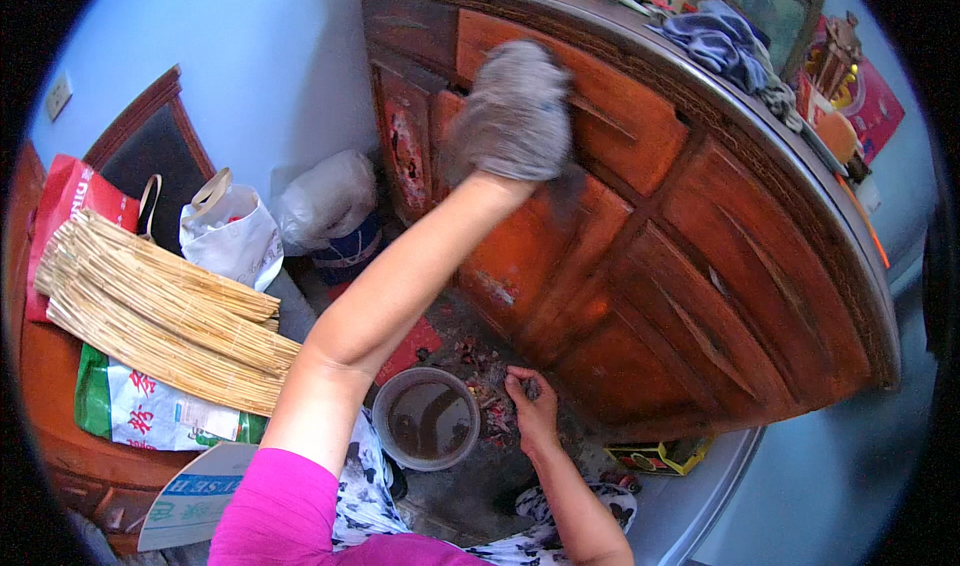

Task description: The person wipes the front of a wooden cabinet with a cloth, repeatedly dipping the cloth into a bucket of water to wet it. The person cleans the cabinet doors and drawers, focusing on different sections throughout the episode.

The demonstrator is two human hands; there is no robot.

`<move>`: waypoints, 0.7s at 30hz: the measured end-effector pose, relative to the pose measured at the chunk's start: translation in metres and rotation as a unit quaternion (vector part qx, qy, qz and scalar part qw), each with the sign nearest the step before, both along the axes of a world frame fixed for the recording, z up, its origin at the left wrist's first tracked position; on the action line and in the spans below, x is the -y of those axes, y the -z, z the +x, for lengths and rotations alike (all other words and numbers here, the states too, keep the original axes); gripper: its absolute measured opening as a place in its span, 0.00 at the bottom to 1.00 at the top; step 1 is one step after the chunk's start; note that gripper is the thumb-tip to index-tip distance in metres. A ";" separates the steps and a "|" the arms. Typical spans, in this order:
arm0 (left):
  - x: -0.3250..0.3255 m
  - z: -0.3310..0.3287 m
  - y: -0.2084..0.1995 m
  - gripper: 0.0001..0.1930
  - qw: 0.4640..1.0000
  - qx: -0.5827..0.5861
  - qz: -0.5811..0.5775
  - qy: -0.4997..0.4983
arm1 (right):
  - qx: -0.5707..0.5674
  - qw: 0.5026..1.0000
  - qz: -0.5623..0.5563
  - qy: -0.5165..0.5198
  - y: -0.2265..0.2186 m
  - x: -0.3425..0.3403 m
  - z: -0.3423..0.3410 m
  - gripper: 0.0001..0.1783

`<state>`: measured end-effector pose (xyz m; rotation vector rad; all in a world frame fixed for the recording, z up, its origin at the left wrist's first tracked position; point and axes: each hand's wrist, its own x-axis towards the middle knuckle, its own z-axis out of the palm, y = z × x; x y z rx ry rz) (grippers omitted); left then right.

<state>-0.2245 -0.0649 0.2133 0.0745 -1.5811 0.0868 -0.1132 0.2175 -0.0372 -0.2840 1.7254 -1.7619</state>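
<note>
My left arm reaches up to the reddish-brown wooden cabinet (640, 336). A grey cloth (515, 116), smeared by motion, covers my left hand (510, 151) and lies against the drawer front; the fingers are hidden under it. Lower down, my right hand (535, 406) is held near the cabinet's base with its fingers curled. Something small and greyish shows between them, too small to name. Beside that hand stands a round basin (473, 446) of murky water. Scraps of debris (495, 406) litter the dark floor between basin and cabinet.
On the left, a bundle of straw-coloured reeds (160, 316) lies over bags on a wooden piece of furniture. A white bag (235, 231) and a clear plastic bag (330, 201) stand by the wall. Clothes (715, 41) and ornaments crowd the cabinet top. A yellow-black box (660, 456) sits low right.
</note>
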 end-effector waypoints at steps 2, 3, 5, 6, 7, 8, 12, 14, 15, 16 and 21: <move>-0.029 0.009 -0.012 0.10 0.997 0.039 -0.031 0.052 | 0.010 1.000 0.001 -0.002 0.004 0.000 0.003 0.10; -0.037 0.006 -0.009 0.11 0.995 0.025 -0.066 0.072 | 0.016 1.000 -0.003 -0.004 0.007 0.003 0.004 0.10; -0.066 0.007 -0.011 0.13 0.972 0.193 -0.055 0.123 | -0.002 1.000 0.009 -0.004 0.014 0.002 -0.001 0.10; -0.062 0.010 -0.016 0.14 0.974 0.150 -0.081 0.147 | -0.011 1.000 0.015 -0.003 0.017 0.003 -0.003 0.10; -0.056 0.016 -0.017 0.14 0.974 0.107 -0.105 0.170 | -0.018 1.000 0.008 0.000 0.019 0.002 -0.006 0.10; -0.052 0.022 -0.017 0.15 0.970 0.067 -0.127 0.194 | -0.022 1.000 0.002 0.003 0.022 0.000 -0.006 0.11; 0.008 0.033 -0.037 0.16 0.972 0.220 -0.077 0.013 | -0.026 0.999 0.016 0.012 0.021 -0.002 -0.008 0.12; 0.035 0.017 -0.031 0.14 0.980 0.196 0.005 -0.016 | -0.022 0.999 0.005 0.027 0.019 -0.007 -0.012 0.14; 0.039 0.011 -0.024 0.13 0.980 0.169 0.092 -0.042 | -0.020 0.999 0.002 0.037 0.018 -0.014 -0.013 0.15; 0.052 0.015 -0.020 0.12 0.983 0.148 0.091 -0.063 | -0.014 0.999 -0.005 0.040 0.016 -0.018 -0.013 0.15; 0.112 0.015 -0.002 0.12 0.963 0.137 0.209 -0.101 | -0.024 0.999 -0.018 0.031 -0.002 -0.024 -0.013 0.15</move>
